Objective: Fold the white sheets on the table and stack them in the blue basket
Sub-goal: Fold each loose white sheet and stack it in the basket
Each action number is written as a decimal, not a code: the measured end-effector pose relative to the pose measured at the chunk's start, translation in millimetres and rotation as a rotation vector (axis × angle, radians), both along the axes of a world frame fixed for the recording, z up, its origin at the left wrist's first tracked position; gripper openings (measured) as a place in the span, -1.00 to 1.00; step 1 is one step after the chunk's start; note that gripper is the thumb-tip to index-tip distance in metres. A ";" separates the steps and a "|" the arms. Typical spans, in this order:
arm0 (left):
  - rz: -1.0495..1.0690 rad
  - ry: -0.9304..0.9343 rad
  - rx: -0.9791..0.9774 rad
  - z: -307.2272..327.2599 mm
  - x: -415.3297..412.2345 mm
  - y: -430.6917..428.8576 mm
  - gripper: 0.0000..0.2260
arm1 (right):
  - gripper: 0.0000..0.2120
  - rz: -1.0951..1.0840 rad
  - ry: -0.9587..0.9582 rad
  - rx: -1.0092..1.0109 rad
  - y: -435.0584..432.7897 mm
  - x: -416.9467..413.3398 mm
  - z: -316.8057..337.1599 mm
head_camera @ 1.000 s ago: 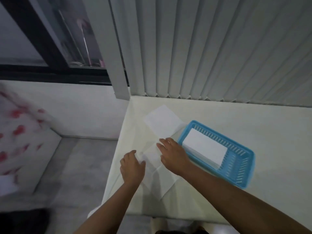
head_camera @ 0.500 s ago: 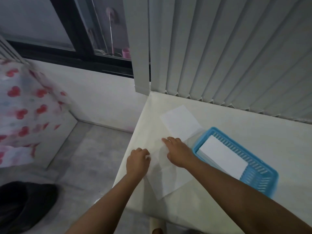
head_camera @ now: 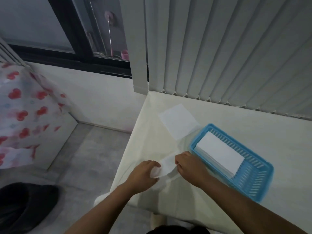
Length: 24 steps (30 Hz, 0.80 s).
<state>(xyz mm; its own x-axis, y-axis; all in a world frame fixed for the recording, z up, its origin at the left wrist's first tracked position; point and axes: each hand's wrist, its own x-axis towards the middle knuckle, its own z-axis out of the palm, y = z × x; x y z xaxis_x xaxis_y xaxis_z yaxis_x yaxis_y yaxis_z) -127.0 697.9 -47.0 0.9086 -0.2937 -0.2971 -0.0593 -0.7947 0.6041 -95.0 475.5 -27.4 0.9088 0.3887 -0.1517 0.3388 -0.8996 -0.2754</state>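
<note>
Both hands are now lifting: a half-second earlier they were pressing flat on a spread sheet near the counter's left edge; that sheet is now coming up off the surface, bunched between them.

Left hand [head_camera: 144,173] is curling around the left end of the white sheet [head_camera: 166,167], fingers closed on it. Right hand [head_camera: 189,164] is pinching the right end between thumb and fingertips. Sheet is sagging in a soft fold between the two hands, just above the counter [head_camera: 253,132], near its left front corner.

Second sheet [head_camera: 179,121] is lying flat and unfolded farther back along the left edge, apart from the hands. Blue basket [head_camera: 260,186] is sitting just right of the right hand; folded stack [head_camera: 219,157] is already lying in its rear half.

Judgement: fold step in hand, sheet being doubled over; not yet squared, as far as can be told.

Next move calls for bringing the held edges together evenly, pressing the crease down on the counter, then carrying the folded piece rightward onto the stack. Thin material looks limp, so corners are likely slipping out of line unless both pinches stay level.
</note>
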 end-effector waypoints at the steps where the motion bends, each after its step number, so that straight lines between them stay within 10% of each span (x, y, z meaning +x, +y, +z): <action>1: -0.040 -0.031 0.040 -1.2 -3.0 -1.9 -0.58 | -0.86 0.003 -0.005 0.005 -3.3 -4.5 -2.4; 5: -0.092 -0.038 0.155 -3.8 -10.1 -13.0 -0.36 | -0.79 0.036 -0.040 -0.012 -8.8 -16.2 -8.0; 11: 0.236 -0.136 0.131 -9.0 1.3 -35.9 -0.64 | -0.68 -0.017 -0.071 -0.051 1.2 -15.7 -27.3; 24: 0.126 0.309 0.240 9.5 55.5 -49.3 -0.72 | -0.31 -0.061 0.154 -0.243 -5.9 -19.0 -43.7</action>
<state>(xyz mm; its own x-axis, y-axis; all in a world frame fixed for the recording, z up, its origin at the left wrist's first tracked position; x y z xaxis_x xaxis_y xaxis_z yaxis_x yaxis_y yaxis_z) -71.5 648.5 -37.5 0.7900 -0.0750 -0.6085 0.2025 -0.9049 0.3744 -114.0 469.6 -71.1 0.8884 0.2690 -0.3719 0.2524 -0.9631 -0.0936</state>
